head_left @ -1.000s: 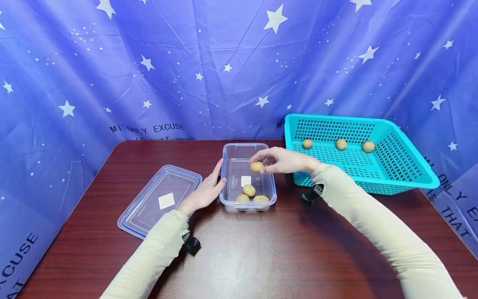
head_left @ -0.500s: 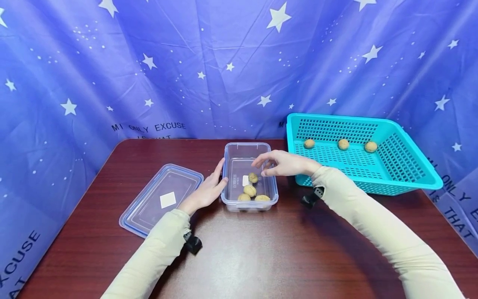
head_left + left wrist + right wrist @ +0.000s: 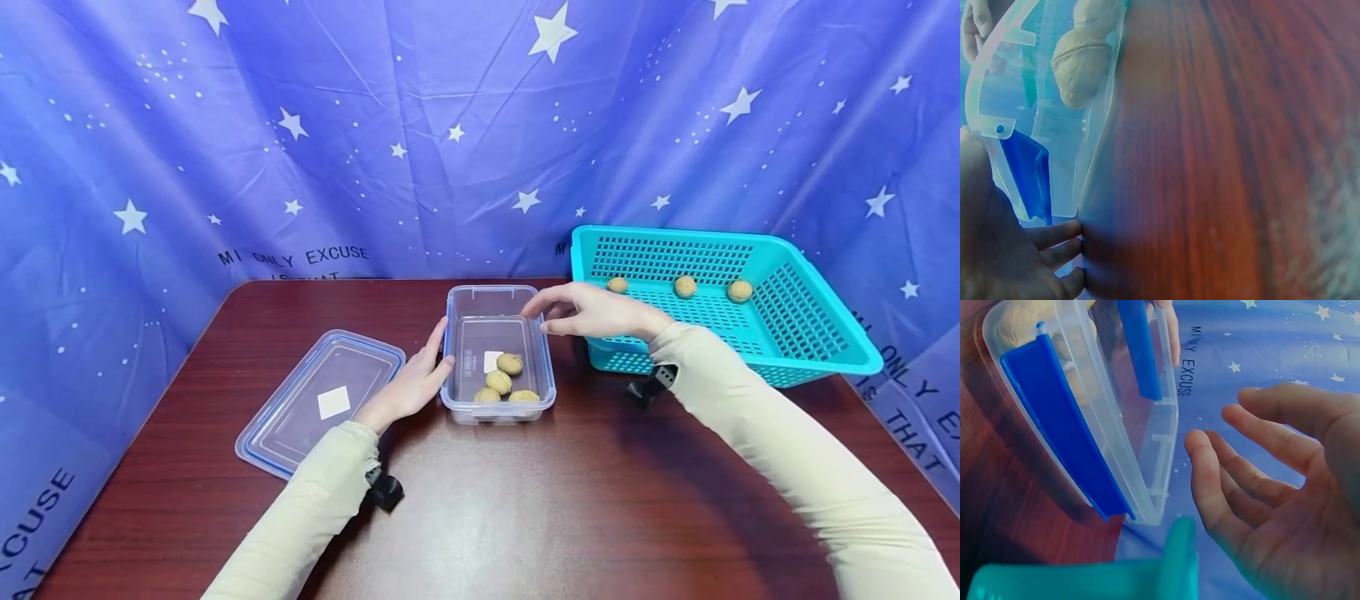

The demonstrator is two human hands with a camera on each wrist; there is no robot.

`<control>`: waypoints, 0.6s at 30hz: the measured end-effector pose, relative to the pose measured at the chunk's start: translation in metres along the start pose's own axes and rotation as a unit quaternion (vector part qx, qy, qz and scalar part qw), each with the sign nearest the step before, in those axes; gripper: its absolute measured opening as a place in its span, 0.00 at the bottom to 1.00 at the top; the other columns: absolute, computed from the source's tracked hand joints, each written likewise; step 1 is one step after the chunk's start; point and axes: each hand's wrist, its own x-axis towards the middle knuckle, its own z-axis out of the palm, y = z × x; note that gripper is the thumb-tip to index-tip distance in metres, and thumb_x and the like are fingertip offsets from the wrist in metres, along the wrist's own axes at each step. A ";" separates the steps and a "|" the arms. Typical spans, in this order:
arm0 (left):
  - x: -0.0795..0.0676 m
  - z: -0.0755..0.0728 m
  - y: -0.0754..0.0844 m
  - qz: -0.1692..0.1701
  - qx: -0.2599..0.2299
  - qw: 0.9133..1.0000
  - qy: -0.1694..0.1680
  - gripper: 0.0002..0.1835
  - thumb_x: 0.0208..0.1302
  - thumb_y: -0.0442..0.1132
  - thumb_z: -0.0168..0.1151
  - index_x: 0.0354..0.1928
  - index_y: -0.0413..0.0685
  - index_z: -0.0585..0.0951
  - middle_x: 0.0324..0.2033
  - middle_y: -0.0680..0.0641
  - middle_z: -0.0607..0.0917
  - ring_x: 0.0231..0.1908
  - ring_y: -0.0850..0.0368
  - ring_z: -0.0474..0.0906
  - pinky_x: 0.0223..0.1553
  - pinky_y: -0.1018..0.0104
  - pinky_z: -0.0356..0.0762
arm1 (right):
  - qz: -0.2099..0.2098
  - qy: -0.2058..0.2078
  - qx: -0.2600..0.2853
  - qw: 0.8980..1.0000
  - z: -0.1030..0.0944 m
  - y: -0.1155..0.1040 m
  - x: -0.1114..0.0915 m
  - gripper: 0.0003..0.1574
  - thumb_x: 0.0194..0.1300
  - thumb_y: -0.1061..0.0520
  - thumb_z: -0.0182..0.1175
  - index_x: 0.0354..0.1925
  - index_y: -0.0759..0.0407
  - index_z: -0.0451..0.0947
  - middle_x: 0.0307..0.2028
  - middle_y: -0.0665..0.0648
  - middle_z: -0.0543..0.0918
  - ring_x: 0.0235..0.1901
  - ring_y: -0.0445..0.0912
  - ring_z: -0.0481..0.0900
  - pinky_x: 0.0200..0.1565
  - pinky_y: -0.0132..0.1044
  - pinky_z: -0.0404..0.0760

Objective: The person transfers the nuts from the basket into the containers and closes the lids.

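Observation:
A clear plastic food container (image 3: 472, 333) with blue side latches stands on the table, with several walnuts (image 3: 510, 364) gathered at its near end. Against its left side rests my left hand (image 3: 408, 387); in the left wrist view, the left fingertips (image 3: 1069, 231) touch the wall below a hanging blue latch (image 3: 1029, 169). Over the container's right rim hovers my right hand (image 3: 588, 312), fingers loosely bent. Nothing lies between those fingers in the right wrist view, where the hand (image 3: 1285, 494) is apart from the container. Three walnuts (image 3: 685, 287) lie in a turquoise basket (image 3: 813, 308).
The basket stands at the table's back right, close beside the container. A clear lid (image 3: 300, 417) with a blue seal and a white label lies left of the container, partly behind the left forearm. A starry blue curtain (image 3: 337, 167) hangs behind the table (image 3: 480, 517).
My right hand has let go of a walnut, which dropped into the container and came to rest by the others. The hand then moved up and right. My left hand has stayed put.

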 end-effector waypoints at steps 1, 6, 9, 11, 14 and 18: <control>0.000 0.000 0.000 0.000 0.000 1.000 -0.001 0.37 0.75 0.44 0.44 0.77 0.51 0.40 0.68 0.31 0.61 0.67 0.38 0.58 0.65 0.44 0.55 | 0.003 0.004 -0.004 1.000 -0.002 -0.001 -0.002 0.19 0.68 0.62 0.58 0.57 0.60 0.77 0.53 0.56 0.79 0.50 0.51 0.77 0.50 0.45 0.76; 0.000 0.000 0.000 0.001 -0.004 1.000 -0.003 0.37 0.75 0.44 0.44 0.77 0.52 0.39 0.68 0.31 0.61 0.67 0.38 0.58 0.65 0.44 0.55 | 0.021 0.013 -0.029 0.999 -0.014 -0.004 -0.011 0.20 0.70 0.60 0.57 0.59 0.58 0.76 0.55 0.58 0.78 0.53 0.51 0.76 0.50 0.48 0.76; -0.001 0.000 0.000 -0.002 -0.005 1.000 -0.004 0.37 0.75 0.44 0.44 0.77 0.53 0.39 0.68 0.31 0.61 0.67 0.38 0.58 0.65 0.44 0.55 | 0.029 0.017 -0.040 0.999 -0.023 -0.006 -0.016 0.20 0.71 0.58 0.56 0.59 0.58 0.75 0.56 0.58 0.78 0.53 0.52 0.76 0.49 0.48 0.76; -0.002 -0.001 0.000 -0.004 -0.004 1.000 -0.005 0.37 0.75 0.44 0.44 0.77 0.53 0.39 0.68 0.31 0.60 0.67 0.38 0.57 0.65 0.43 0.55 | 0.036 0.022 -0.042 0.998 -0.028 -0.007 -0.019 0.19 0.71 0.58 0.56 0.59 0.57 0.75 0.55 0.56 0.78 0.53 0.51 0.76 0.49 0.47 0.76; -0.002 0.000 0.001 -0.002 -0.001 1.000 -0.006 0.37 0.75 0.43 0.43 0.77 0.53 0.38 0.68 0.30 0.60 0.67 0.37 0.57 0.65 0.43 0.55 | 0.052 0.027 -0.044 0.997 -0.036 -0.008 -0.024 0.19 0.71 0.58 0.56 0.59 0.54 0.75 0.55 0.54 0.77 0.51 0.49 0.76 0.48 0.46 0.76; -0.001 0.000 0.001 0.001 -0.001 1.000 -0.006 0.37 0.75 0.44 0.44 0.77 0.53 0.38 0.67 0.31 0.62 0.66 0.38 0.59 0.64 0.44 0.56 | 0.068 0.031 -0.039 0.996 -0.045 -0.007 -0.031 0.20 0.71 0.58 0.56 0.60 0.54 0.75 0.55 0.54 0.77 0.49 0.49 0.78 0.46 0.46 0.76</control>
